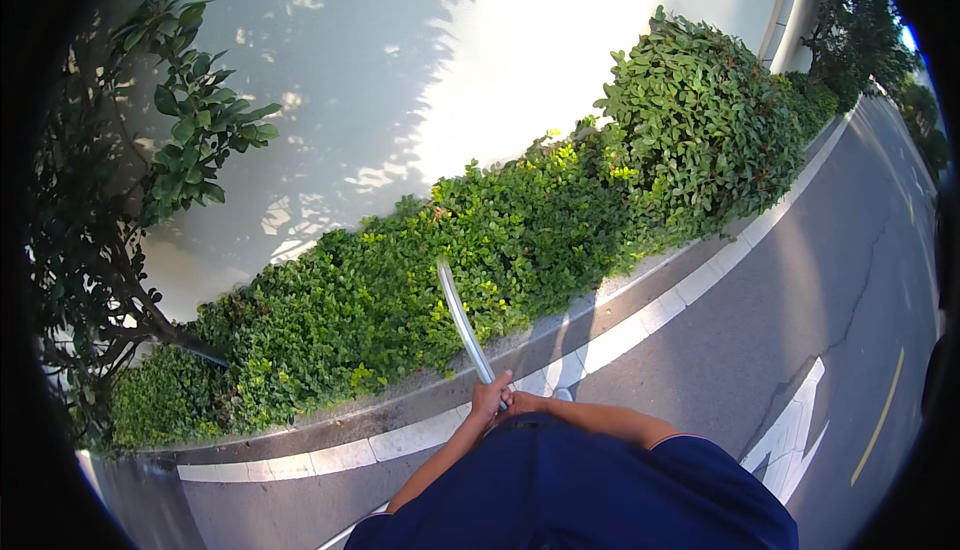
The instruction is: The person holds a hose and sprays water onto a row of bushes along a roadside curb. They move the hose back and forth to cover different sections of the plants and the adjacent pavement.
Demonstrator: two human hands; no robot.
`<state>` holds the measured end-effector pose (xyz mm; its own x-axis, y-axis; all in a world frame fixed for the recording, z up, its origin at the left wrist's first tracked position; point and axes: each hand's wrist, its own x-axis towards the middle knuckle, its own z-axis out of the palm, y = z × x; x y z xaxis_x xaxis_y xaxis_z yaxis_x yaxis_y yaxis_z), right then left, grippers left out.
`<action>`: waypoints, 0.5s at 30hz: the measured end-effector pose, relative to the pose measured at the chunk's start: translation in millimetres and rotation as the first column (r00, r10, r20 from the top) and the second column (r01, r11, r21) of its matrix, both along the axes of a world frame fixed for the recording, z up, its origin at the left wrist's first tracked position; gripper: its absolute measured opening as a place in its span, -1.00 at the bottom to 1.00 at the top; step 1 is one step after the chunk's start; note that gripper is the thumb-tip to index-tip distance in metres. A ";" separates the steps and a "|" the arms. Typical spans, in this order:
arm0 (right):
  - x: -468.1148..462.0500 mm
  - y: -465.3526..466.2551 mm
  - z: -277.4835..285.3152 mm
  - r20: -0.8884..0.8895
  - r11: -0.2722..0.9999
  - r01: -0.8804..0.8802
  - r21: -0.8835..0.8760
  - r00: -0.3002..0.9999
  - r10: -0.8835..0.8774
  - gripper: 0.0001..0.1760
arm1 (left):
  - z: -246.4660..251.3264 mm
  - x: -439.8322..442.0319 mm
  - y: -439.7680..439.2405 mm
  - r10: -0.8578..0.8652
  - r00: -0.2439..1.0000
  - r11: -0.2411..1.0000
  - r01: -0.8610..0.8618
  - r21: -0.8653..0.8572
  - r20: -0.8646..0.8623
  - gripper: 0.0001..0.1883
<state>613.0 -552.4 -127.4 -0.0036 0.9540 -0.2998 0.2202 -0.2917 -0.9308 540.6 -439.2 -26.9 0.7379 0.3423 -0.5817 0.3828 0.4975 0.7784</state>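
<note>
My left hand (pixel 489 397) grips a shiny metal pole (pixel 466 328) close to my waist, its thumb pointing up along the shaft. Beside it, my right hand (pixel 520 403) is closed around the pole's near end, partly hidden by the left. The pole reaches away over the kerb, its blurred far tip over a low green hedge (pixel 375 302). Whether that tip touches the leaves, I cannot tell.
Behind the hedge rises a pale wall (pixel 360 99). A rounded bush (pixel 697 114) stands at the right, a leafy tree (pixel 161 325) at the left. A white-edged kerb (pixel 652 315) borders the asphalt road (pixel 750 332), which bears white and yellow markings.
</note>
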 end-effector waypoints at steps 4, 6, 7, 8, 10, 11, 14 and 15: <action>-5.5 0.1 1.8 -0.123 0.979 0.128 -0.157 0.981 -0.148 -0.55 | 6.0 0.6 -0.1 0.004 1.000 1.000 -0.004 -0.008 -0.012 -0.59; -5.2 1.6 -11.3 -0.158 0.983 0.134 -0.129 0.975 -0.153 -0.56 | 10.8 2.7 -2.1 -0.006 1.000 1.000 0.006 -0.015 -0.013 -0.59; -5.0 0.8 -12.6 -0.161 0.984 0.121 -0.132 0.977 -0.142 -0.57 | 12.6 2.4 -3.0 -0.008 1.000 1.000 0.008 -0.020 -0.011 -0.60; -4.0 -0.2 -13.8 -0.164 0.985 0.108 -0.135 0.978 -0.130 -0.57 | 14.4 2.2 -3.8 -0.010 1.000 1.000 0.010 -0.026 -0.008 -0.60; -3.3 -3.0 -8.8 -0.174 0.985 0.095 -0.144 0.977 -0.120 -0.58 | 15.7 1.5 -5.9 -0.005 1.000 0.999 0.004 -0.036 -0.017 -0.60; -3.4 -4.1 -6.3 -0.182 0.984 0.097 -0.148 0.975 -0.124 -0.59 | 16.4 1.4 -6.7 -0.003 1.000 0.999 0.002 -0.041 -0.021 -0.61; -4.8 -8.5 -6.4 -0.183 0.982 0.112 -0.155 0.973 -0.140 -0.59 | 15.7 1.3 -9.8 -0.022 1.000 1.000 0.021 -0.022 -0.018 -0.61; -5.9 -10.4 -8.1 -0.179 0.980 0.121 -0.156 0.973 -0.149 -0.58 | 14.5 0.7 -10.8 -0.028 1.000 0.999 0.028 -0.021 -0.011 -0.60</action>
<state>607.1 -562.8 -135.4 0.0522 0.8967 -0.4396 -0.0063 -0.4399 -0.8980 541.3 -450.0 -12.4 0.7405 0.3089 -0.5968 0.4057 0.5025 0.7635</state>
